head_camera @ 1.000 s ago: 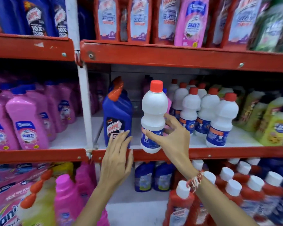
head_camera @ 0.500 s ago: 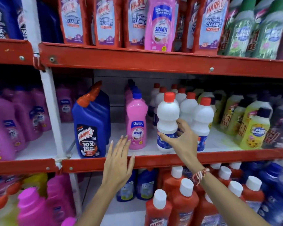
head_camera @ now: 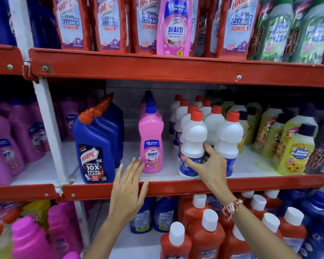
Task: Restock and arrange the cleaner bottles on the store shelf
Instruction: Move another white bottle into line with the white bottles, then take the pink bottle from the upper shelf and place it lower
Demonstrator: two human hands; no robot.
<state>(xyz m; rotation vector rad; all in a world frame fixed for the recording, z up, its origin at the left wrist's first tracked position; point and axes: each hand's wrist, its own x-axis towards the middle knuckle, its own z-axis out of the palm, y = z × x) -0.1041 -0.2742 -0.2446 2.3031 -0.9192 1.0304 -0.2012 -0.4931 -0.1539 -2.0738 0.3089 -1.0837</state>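
Observation:
A white cleaner bottle [head_camera: 193,139] with a red cap stands at the front of the middle shelf [head_camera: 176,186], in front of a row of like white bottles [head_camera: 228,135]. My right hand [head_camera: 208,163] wraps its lower part, thumb across the blue label. My left hand [head_camera: 129,186] hovers open, fingers spread, over the shelf's red front edge, just below a pink Shakti bottle [head_camera: 151,143]. A blue Harpic bottle [head_camera: 94,146] stands to the left of the pink one.
Yellow-green bottles [head_camera: 294,152] fill the shelf's right end. Red Harpic pouches [head_camera: 108,23] and a pink pouch [head_camera: 174,27] stand on the shelf above. Red bottles with white caps [head_camera: 206,238] crowd the shelf below. Pink bottles [head_camera: 11,143] fill the left bay.
My right hand has carried the white bottle rightward and set it down in front of the white row. The pink bottle behind it has come into sight. My left hand stayed open.

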